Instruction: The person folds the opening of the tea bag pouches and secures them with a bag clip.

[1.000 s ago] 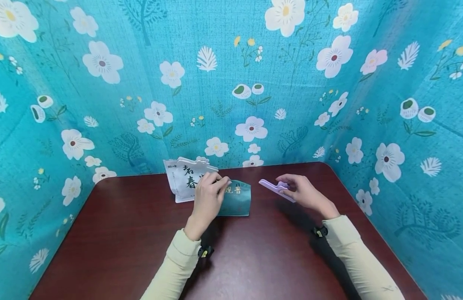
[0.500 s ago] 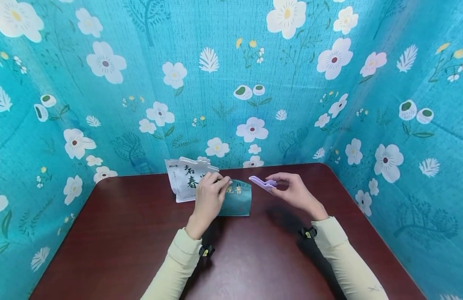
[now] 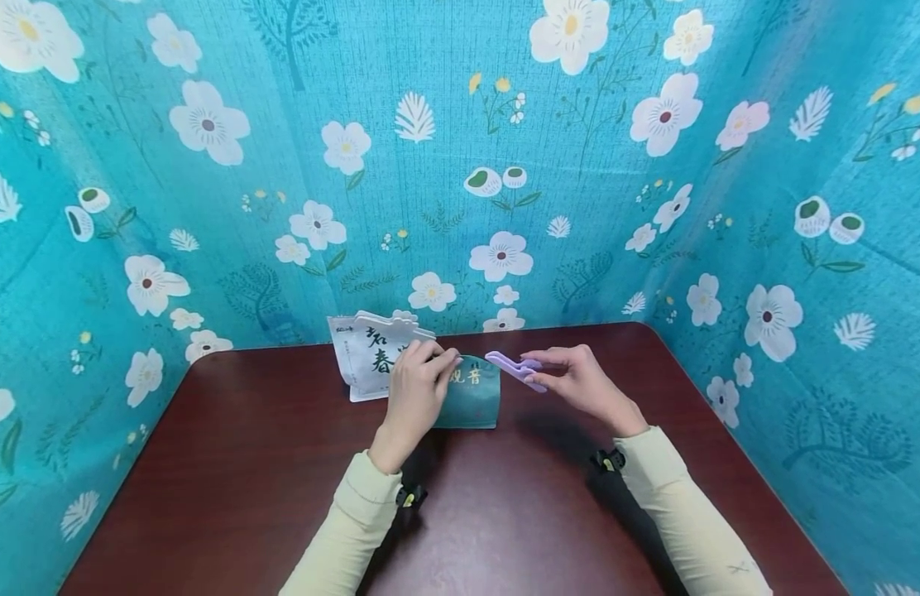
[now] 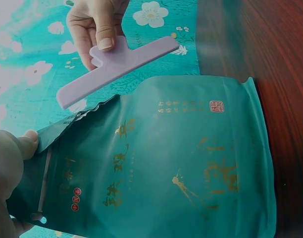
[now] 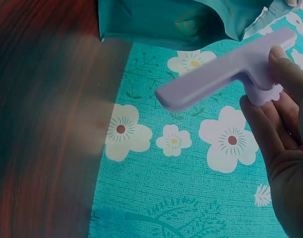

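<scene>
My left hand [image 3: 414, 387] pinches the folded top of a green tea bag [image 3: 471, 404] with gold lettering, which stands on the table. In the left wrist view, the bag's [image 4: 151, 163] top edge lies between thumb and fingers. My right hand [image 3: 592, 389] holds a light purple bag clip [image 3: 514, 367] by its handle, thumb on one side and fingers on the other. The clip's long bar [image 5: 206, 77] is in the air just right of the bag's top in the head view, apart from it. Whether the clip's jaws are parted is unclear.
Behind and left of the green bag stands a silver-white pouch [image 3: 361, 358] with dark characters, partly hidden by my left hand. The dark red-brown table [image 3: 266, 463] ends at a blue flowered cloth [image 3: 445, 165] at the back and sides.
My right hand has brought the purple clip leftward, close to the green bag's top right corner. The left hand keeps its hold on the bag in the same place.
</scene>
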`<state>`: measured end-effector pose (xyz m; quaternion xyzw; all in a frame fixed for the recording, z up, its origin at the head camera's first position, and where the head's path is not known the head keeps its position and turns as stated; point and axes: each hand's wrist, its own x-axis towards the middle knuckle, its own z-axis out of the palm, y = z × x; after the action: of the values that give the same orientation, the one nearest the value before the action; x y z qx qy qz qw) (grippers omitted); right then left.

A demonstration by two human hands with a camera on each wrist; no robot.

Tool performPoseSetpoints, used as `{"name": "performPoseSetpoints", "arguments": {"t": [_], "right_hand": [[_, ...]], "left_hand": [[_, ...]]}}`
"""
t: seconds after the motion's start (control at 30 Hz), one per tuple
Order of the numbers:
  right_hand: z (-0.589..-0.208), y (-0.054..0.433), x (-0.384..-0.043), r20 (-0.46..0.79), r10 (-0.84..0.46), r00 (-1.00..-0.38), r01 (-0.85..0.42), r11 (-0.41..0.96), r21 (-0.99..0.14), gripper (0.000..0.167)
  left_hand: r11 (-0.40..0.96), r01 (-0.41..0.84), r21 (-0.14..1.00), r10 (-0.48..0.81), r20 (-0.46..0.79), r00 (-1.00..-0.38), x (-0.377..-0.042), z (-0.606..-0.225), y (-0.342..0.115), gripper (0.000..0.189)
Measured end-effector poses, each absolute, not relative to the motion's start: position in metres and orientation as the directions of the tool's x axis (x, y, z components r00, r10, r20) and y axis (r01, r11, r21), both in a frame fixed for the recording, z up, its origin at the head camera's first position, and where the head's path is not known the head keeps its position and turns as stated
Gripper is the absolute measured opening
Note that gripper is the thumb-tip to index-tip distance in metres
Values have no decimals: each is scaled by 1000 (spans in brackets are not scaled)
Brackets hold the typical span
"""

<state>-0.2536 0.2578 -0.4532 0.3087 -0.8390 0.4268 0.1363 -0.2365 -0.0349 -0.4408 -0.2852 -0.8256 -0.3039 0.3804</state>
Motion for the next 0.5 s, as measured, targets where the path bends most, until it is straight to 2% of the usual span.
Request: {"name": "performPoseSetpoints", "arguments": {"t": [0.23, 0.5], "right_hand": [[-453, 263, -256, 545, -432, -718, -696, 456, -555, 39], [-455, 262, -259, 540, -458, -706, -709, 449, -544, 35]], "left_hand": [[656, 699, 284, 249, 793, -555, -238, -440, -35, 10], [654, 702, 281, 248, 797, -551, -238, -439, -35, 9]]}}
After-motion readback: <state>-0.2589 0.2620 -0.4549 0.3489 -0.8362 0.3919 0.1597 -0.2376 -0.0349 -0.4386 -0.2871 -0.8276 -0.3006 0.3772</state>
